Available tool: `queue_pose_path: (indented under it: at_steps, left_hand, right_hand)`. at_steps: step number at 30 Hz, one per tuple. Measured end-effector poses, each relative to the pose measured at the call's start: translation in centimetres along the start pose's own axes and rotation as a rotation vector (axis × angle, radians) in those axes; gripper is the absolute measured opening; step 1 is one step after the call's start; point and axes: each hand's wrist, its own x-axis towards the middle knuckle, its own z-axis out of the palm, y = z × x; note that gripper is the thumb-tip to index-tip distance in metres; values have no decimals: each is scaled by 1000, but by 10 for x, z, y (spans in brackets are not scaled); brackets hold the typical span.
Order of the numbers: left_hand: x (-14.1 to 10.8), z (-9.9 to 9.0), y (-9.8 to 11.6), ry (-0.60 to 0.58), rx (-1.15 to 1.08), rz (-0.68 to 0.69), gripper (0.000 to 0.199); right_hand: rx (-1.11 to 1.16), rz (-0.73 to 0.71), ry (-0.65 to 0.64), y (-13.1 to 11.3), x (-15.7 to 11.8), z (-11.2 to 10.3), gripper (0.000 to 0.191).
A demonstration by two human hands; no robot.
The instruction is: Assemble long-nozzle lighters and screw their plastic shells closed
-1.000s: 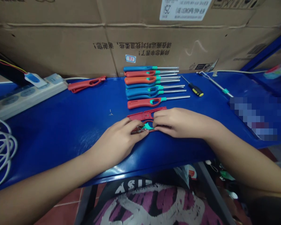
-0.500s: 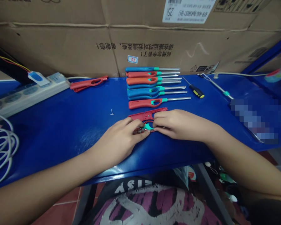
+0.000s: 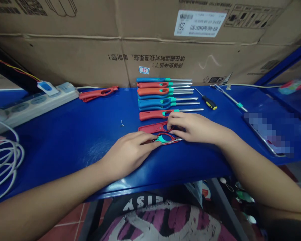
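A red lighter body half (image 3: 170,142), with a green trigger (image 3: 161,138) and thin metal parts inside, lies near the table's front. My left hand (image 3: 132,147) grips its rear end between thumb and fingers, covering that part. Just behind lies the matching red half shell (image 3: 152,128), hollow side up. My right hand (image 3: 187,125) has its curled fingertips on the front end of this shell. Its thumb is by the front of the nearer half, beside a shiny metal piece. Behind the hands, several assembled long-nosed lighters (image 3: 154,104) form a row, blue, red and orange.
Two tiny screws or pins (image 3: 122,124) lie left of the shells. A screwdriver (image 3: 209,102) and a phone (image 3: 263,134) are to the right. More red shells (image 3: 97,93), a power strip (image 3: 34,102) and a coiled white cable (image 3: 7,160) are leftward. A cardboard box (image 3: 90,57) stands behind.
My right hand has shifted from the nearer body half to the hollow shell behind it, baring the front of the nearer half. My left hand keeps its grip. The view has tilted up slightly.
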Motion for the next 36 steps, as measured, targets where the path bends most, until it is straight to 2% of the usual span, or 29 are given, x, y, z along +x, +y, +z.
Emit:
queue_pose_path:
  at_steps: [2, 5, 8, 13, 16, 20, 27, 36]
  left_hand:
    - [1, -1, 0, 30, -46, -4, 25]
    - [4, -7, -3, 104, -96, -16, 25]
    - [7, -17, -10, 144, -9, -42, 32]
    - [9, -26, -19, 127, 67, -2, 25]
    - [9, -29, -19, 61, 51, -9, 26]
    - [9, -36, -19, -41, 27, -15, 29]
    - [10, -42, -22, -226, 30, -6, 26]
    - [9, -36, -23, -267, 44, -37, 28]
  right_hand:
    - [14, -1, 28, -1, 1, -1, 8]
    - [102, -14, 142, -4, 3, -4, 12]
    - [268, 5, 238, -8, 3, -6, 15]
    - [508, 77, 193, -11, 4, -3, 20]
    - [449, 32, 198, -10, 6, 1, 23]
    - [279, -94, 149, -12, 6, 3, 39]
    - [209, -178, 106, -16, 8, 12, 29]
    - [171, -195, 88, -11, 10, 17, 28]
